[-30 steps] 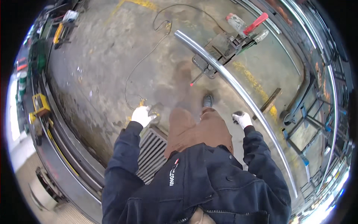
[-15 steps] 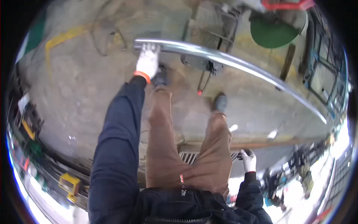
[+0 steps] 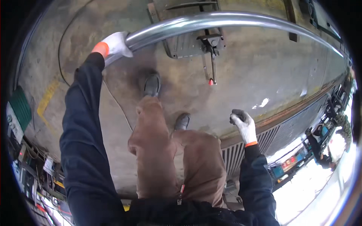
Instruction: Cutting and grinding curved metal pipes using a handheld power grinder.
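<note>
A long, shiny round metal pipe [image 3: 241, 19] runs from beside my left hand to the far right, above the floor. My left hand [image 3: 117, 43], in a white work glove with an orange cuff, is closed round the pipe close to its left end. In the same kind of glove, its fingers soiled dark, my right hand [image 3: 243, 122] hangs in the air to the right of my legs. Its fingers are curled, and I see nothing in them. The pipe's far end is small and hard to make out.
Under the pipe stands a metal stand [image 3: 211, 39] with a red-tipped lever [image 3: 211, 81]. A floor grating [image 3: 250, 148] lies along the right, beside a rusty edge strip [image 3: 290, 115]. A cable [image 3: 60, 49] trails across the concrete at left. Cluttered equipment [image 3: 37, 165] lines the lower left.
My left hand and the pipe's near end have shifted left, and the pipe looks closer. The right hand has risen forward. My feet and the view of the floor have moved.
</note>
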Tool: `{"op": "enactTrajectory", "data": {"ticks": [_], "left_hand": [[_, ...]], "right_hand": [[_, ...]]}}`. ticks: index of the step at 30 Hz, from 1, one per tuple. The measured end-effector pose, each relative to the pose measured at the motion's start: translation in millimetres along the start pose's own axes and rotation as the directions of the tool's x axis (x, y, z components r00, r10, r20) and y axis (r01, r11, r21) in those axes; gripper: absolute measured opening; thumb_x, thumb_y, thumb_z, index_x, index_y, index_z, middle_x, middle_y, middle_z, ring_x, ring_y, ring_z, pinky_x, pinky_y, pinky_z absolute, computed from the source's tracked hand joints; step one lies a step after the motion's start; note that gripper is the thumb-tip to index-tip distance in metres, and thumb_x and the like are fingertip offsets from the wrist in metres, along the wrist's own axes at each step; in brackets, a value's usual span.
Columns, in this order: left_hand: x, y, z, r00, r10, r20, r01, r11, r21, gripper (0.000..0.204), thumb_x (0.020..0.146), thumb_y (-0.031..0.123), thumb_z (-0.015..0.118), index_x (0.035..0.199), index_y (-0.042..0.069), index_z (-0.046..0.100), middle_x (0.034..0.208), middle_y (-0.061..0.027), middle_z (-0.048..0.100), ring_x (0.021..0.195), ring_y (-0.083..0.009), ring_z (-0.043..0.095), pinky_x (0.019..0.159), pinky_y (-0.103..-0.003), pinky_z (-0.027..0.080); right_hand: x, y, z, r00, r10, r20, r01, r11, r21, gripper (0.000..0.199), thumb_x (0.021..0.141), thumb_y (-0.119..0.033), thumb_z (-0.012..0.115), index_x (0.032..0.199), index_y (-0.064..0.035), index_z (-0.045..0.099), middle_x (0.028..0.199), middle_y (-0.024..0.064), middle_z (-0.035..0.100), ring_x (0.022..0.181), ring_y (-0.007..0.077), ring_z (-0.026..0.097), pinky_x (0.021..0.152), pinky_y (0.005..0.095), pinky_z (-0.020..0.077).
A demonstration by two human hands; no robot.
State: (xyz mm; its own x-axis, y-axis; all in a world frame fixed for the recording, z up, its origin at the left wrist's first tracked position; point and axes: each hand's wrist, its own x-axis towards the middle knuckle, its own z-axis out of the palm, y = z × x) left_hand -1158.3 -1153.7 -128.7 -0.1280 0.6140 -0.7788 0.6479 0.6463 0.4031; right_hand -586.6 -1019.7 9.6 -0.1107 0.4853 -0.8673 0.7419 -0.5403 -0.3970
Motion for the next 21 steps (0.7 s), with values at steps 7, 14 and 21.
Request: {"op": "enactTrajectory", "data": {"ticks": [7, 14, 21], "left_hand": [[-7, -51, 7, 0.839, 0.060, -0.541, -0.083, 0.996, -0.019, 0.103, 0.068, 0.046, 0.085, 0.152, 0.001, 0.045, 0.139, -0.0259, 0.061, 0.128, -0.0409, 0.059, 0.108, -0.042, 0.048], [-8, -31, 43, 0.871, -0.040, -0.490, 0.233, 0.911, 0.340, 0.087, 0.065, 0.039, 0.085, 0.138, 0.004, 0.051, 0.116, -0.0218, 0.067, 0.115, -0.0401, 0.063, 0.096, -0.046, 0.052], [-10, -28, 46, 0.856, -0.068, -0.513, 0.265, 0.910, 0.320, 0.082, 0.064, 0.041, 0.084, 0.131, 0.004, 0.055, 0.116, -0.0209, 0.068, 0.111, -0.0387, 0.065, 0.094, -0.046, 0.053]], "right_hand": [[104, 22, 48, 0.961, -0.277, -0.013, 0.268, 0.940, -0.209, 0.066, 0.087, -0.025, 0.081, 0.139, 0.0064, 0.055, 0.124, 0.0186, 0.070, 0.112, 0.0210, 0.068, 0.095, 0.0324, 0.0552], [237, 52, 120, 0.860, -0.482, -0.170, 0.276, 0.717, -0.640, 0.089, 0.073, -0.050, 0.086, 0.139, 0.0017, 0.057, 0.120, 0.0227, 0.071, 0.108, 0.0356, 0.071, 0.096, 0.0390, 0.0540], [286, 25, 136, 0.848, -0.489, -0.202, 0.435, 0.862, -0.262, 0.049, 0.086, -0.037, 0.079, 0.115, 0.0011, 0.069, 0.093, 0.0220, 0.073, 0.084, 0.0355, 0.071, 0.079, 0.0376, 0.0539]]}}
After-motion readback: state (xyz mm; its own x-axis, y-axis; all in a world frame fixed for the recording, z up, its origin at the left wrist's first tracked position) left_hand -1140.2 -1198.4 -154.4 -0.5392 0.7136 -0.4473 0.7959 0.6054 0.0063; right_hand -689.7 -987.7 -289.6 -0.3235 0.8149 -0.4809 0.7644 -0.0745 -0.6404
